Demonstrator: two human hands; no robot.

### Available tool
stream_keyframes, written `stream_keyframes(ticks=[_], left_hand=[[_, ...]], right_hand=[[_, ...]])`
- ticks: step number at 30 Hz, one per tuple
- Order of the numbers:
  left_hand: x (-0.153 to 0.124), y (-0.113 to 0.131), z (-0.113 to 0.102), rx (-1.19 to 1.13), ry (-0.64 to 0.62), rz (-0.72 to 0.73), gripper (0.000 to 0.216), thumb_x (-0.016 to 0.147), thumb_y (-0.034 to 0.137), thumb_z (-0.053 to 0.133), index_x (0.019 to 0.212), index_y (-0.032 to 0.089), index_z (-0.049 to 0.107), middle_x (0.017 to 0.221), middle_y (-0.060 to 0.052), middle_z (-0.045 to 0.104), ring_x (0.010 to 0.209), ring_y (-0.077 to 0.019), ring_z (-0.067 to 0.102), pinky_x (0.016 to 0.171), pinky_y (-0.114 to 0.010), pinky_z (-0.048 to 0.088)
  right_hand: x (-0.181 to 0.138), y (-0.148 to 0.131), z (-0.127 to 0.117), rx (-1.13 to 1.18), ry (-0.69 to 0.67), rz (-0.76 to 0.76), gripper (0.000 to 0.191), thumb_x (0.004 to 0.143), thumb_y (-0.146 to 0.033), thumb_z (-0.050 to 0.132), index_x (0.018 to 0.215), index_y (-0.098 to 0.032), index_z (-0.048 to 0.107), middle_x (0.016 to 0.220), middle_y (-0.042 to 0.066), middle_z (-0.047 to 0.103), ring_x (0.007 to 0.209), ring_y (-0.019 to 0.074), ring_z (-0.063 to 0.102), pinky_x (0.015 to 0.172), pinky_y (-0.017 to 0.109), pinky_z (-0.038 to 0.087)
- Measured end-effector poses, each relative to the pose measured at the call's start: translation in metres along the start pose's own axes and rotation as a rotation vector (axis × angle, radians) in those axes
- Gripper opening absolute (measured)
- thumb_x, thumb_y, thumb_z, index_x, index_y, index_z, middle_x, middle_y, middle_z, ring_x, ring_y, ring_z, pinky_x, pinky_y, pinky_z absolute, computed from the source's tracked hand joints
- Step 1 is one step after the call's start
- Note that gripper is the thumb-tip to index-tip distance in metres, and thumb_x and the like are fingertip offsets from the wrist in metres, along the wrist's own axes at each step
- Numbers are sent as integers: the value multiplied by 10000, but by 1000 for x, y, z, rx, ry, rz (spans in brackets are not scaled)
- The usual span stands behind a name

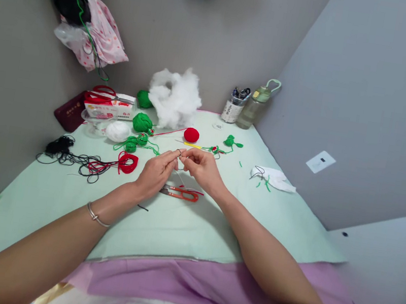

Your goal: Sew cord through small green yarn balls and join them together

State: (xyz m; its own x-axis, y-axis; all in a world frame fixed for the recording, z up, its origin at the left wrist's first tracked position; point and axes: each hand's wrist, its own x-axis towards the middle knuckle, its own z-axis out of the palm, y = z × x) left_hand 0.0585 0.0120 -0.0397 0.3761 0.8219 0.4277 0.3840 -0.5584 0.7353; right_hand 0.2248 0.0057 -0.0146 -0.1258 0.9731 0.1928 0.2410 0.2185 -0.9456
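Above the middle of the table, my left hand (159, 171) and my right hand (200, 166) meet at the fingertips. Both are closed in a pinch on a thin strand of black yarn (180, 169), part of which loops over my left fingers. The fingers hide most of the strand. Just below them lie thread snips (184, 195) with an orange handle, and a short piece of red yarn crosses them. Beyond my right hand are a yellow-handled crochet hook (192, 145) and a small red and green crocheted piece (215, 149).
Behind my hands are a red yarn ball (191, 135), green yarn (142, 123) and white stuffing (175, 97). Tangled black yarn (71, 158) lies left, near red-handled scissors (104, 95) on a box. A bottle (248, 110) and pen cup (231, 110) stand at the back right.
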Motion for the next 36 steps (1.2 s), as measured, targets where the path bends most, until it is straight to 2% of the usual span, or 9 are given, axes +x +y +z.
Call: stream_keyframes(ticks=[6, 10, 18, 29, 36], left_hand=[[1, 1, 3, -7, 41, 4, 371, 1006, 266, 392, 1253, 189, 658, 1144, -92, 593, 1012, -200, 591, 916, -319, 473], [1, -1, 4, -15, 30, -1, 383, 1004, 266, 384, 1266, 175, 647, 1348, -121, 541, 1152, -224, 571, 986, -354, 467], [1, -4, 5, 23, 5, -8, 407, 981, 226, 368, 1292, 197, 629, 1459, -118, 489, 1231, -239, 553, 999, -385, 479], [1, -8, 5, 31, -20, -17, 396, 977, 226, 366, 1257, 209, 645, 1439, -108, 507, 875, -160, 615, 868, -344, 515], [1, -7, 4, -2, -11, -24, 423, 967, 199, 362, 1297, 200, 627, 1418, -113, 512, 826, -148, 602, 827, -335, 513]], right_hand=[[4, 2, -1, 17, -11, -12, 166, 772, -330, 608, 763, -167, 635, 577, -31, 529, 549, 108, 455, 535, 245, 340], [4, 4, -1, -28, -30, -32, 169, 786, -335, 597, 767, -168, 622, 582, -36, 526, 545, 103, 434, 546, 248, 335], [7, 9, -4, -2, -33, -21, 198, 779, -355, 614, 775, -158, 628, 579, -35, 528, 546, 101, 432, 546, 247, 333], [9, 9, -8, 118, -109, 50, 237, 750, -390, 680, 752, -154, 657, 579, -38, 530, 532, 86, 398, 516, 239, 310], [7, 9, -8, 134, -112, 21, 247, 768, -399, 679, 766, -152, 659, 591, -38, 526, 546, 86, 392, 519, 236, 302]])
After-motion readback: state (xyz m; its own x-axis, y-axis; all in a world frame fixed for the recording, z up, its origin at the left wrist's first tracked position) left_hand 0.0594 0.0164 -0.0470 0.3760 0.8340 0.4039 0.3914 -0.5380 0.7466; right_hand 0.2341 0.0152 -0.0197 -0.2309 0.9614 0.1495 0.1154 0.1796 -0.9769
